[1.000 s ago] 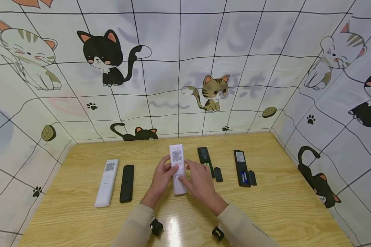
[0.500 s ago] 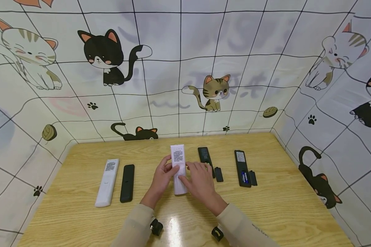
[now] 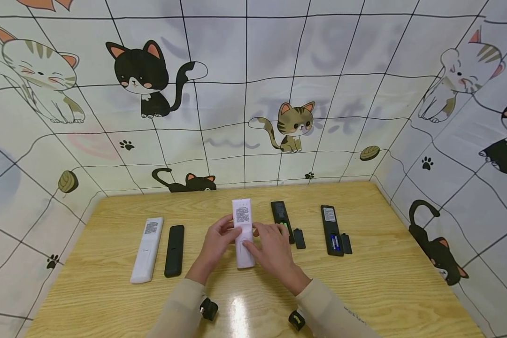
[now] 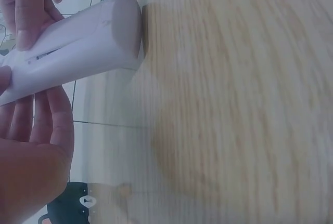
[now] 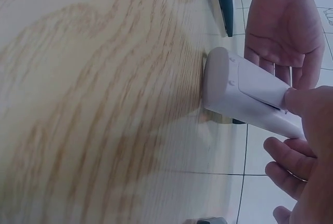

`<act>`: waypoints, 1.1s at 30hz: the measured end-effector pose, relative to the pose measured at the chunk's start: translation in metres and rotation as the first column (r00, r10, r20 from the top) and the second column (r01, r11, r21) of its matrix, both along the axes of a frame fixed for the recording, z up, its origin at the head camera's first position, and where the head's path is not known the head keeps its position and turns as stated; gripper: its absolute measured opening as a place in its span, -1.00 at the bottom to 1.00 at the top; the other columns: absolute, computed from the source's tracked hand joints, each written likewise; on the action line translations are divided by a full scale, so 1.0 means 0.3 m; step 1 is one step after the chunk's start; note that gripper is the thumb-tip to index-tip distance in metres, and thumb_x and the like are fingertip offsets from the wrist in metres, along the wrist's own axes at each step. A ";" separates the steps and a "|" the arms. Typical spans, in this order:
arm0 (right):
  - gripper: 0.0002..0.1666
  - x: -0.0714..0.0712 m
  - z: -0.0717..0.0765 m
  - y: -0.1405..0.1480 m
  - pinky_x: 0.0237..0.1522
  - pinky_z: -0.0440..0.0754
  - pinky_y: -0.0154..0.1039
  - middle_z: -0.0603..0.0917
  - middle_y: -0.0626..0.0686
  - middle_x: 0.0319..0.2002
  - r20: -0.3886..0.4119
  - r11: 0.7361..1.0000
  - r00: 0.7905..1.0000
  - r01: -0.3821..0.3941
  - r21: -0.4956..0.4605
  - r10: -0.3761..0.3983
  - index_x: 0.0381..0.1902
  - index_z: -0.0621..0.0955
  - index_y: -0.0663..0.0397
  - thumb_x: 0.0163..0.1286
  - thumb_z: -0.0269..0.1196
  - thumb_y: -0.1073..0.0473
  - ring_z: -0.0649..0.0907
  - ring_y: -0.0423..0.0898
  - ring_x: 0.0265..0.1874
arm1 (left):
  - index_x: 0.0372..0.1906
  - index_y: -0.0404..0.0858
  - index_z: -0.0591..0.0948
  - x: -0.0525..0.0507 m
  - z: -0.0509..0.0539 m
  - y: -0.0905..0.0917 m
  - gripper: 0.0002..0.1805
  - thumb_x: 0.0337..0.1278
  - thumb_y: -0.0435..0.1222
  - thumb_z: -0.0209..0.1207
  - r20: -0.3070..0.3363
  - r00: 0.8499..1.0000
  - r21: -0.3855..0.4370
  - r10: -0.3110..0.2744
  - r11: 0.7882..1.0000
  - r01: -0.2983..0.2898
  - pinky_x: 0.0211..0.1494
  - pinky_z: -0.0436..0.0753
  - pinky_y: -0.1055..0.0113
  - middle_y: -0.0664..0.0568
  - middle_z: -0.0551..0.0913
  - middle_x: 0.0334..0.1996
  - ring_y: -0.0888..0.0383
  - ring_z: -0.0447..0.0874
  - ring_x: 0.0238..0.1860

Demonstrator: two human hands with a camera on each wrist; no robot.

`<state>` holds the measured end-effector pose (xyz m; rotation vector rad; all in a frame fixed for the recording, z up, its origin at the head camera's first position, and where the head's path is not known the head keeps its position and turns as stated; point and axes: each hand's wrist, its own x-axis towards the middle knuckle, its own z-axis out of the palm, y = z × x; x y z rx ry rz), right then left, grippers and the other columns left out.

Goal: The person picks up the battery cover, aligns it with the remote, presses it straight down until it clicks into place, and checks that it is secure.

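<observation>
A white remote control (image 3: 243, 234) is held back side up over the table, its printed label toward the far end. My left hand (image 3: 217, 239) grips it from the left, thumb on the back and fingers underneath. From the right, my right hand (image 3: 274, 249) holds its edge, with the thumb pressing on the battery cover (image 5: 260, 86). A thin dark gap runs along the cover's seam in both wrist views. In the right wrist view, the remote's near end is close to the tabletop; contact cannot be made out.
Left of the hands lie another white remote (image 3: 146, 251) and a black remote (image 3: 174, 251). To the right, two black remotes (image 3: 280, 213) (image 3: 328, 225) lie with batteries exposed, each beside its loose cover (image 3: 299, 238) (image 3: 345, 243). Cat-patterned cloth (image 3: 219, 103) surrounds the wooden table (image 3: 384, 281).
My left wrist has shifted slightly to the left. The held remote has moved a little toward me, while my right thumb stays on its cover.
</observation>
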<state>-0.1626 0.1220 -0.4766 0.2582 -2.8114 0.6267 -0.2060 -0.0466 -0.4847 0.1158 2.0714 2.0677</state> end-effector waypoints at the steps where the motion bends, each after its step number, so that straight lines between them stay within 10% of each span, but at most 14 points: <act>1: -0.43 -0.001 0.001 -0.001 0.20 0.28 0.07 0.72 -0.06 -0.23 0.008 1.000 1.000 0.000 -0.002 0.000 0.12 0.55 -0.03 0.28 0.30 -0.21 0.61 -0.05 -0.11 | 0.31 -0.18 0.48 -0.001 0.000 -0.002 -0.49 0.26 -0.33 0.22 0.003 1.000 0.003 -0.001 1.000 0.001 -0.05 0.69 0.16 -0.23 0.63 0.09 0.09 0.71 -0.09; 33: -0.48 0.001 0.015 -0.004 0.21 0.27 0.10 0.69 -0.06 -0.15 0.151 0.991 0.988 -0.009 -0.135 0.029 0.07 0.57 -0.04 0.29 0.30 -0.20 0.59 -0.05 -0.04 | 0.32 -0.02 0.47 0.012 -0.011 -0.015 -0.50 0.29 -0.32 0.19 -0.041 0.998 0.022 -0.043 0.999 0.044 -0.08 0.70 0.22 -0.12 0.66 0.08 0.08 0.72 -0.06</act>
